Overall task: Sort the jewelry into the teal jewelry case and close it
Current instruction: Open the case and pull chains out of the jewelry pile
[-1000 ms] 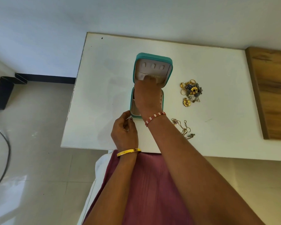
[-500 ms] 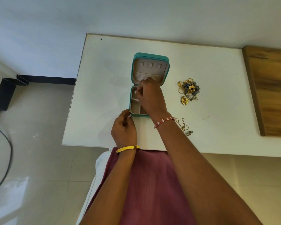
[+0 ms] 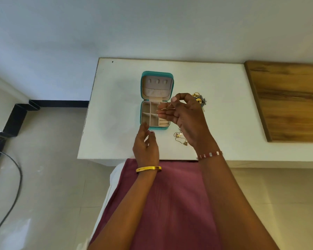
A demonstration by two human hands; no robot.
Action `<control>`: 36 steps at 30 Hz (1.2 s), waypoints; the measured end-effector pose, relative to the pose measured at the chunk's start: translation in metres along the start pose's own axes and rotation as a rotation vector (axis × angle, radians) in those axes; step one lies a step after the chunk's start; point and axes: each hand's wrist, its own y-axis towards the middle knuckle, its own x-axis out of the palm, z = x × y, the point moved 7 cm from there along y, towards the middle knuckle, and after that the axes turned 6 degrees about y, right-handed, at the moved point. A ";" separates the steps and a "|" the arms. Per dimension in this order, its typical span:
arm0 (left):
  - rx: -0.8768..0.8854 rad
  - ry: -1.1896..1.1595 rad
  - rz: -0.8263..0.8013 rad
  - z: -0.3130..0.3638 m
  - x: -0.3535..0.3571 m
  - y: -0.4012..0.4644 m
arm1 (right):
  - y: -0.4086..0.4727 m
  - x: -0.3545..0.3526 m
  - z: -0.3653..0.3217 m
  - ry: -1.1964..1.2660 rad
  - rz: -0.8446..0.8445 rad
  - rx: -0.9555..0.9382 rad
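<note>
The teal jewelry case [image 3: 143, 76] stands open on the white table [image 3: 116, 105], its lid upright and its beige compartments showing. My right hand [image 3: 186, 116] hovers over the case's right side and pinches a thin gold chain [image 3: 165, 108] between thumb and fingertips. My left hand [image 3: 145, 143] hangs just in front of the case with loosely spread fingers, holding nothing. A heap of gold rings and flower pieces [image 3: 200, 100] lies right of the case, partly hidden by my right hand. Gold necklaces [image 3: 180, 137] lie near the table's front edge.
A wooden board [image 3: 287, 100] covers the table's right part. The wall runs right behind the table. To the left lie a tiled floor, a black frame [image 3: 16, 116] and a dark cable [image 3: 11, 195]. My maroon clothing [image 3: 161, 204] is below the table's edge.
My right hand has lifted out of the case and moved right, now holding up a gold chain. My left hand has let go of the case's front corner and opened.
</note>
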 end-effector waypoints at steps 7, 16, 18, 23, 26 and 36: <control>0.167 0.085 -0.191 0.028 0.027 -0.020 | -0.045 -0.015 -0.028 0.028 -0.026 -0.076; -0.033 0.095 -0.460 0.004 0.053 -0.027 | -0.060 -0.123 0.004 0.057 0.492 -0.088; -0.156 0.059 -0.465 -0.009 0.059 -0.027 | -0.061 -0.141 0.024 0.076 0.582 -0.045; -0.301 0.022 -0.367 -0.031 0.068 -0.026 | -0.058 -0.159 0.060 0.026 0.668 0.017; -0.236 0.081 -0.388 -0.029 0.082 -0.026 | -0.051 -0.162 0.067 -0.201 0.683 -0.012; -0.024 0.476 -0.403 -0.011 0.091 -0.026 | -0.045 -0.158 0.063 -0.652 0.635 -0.107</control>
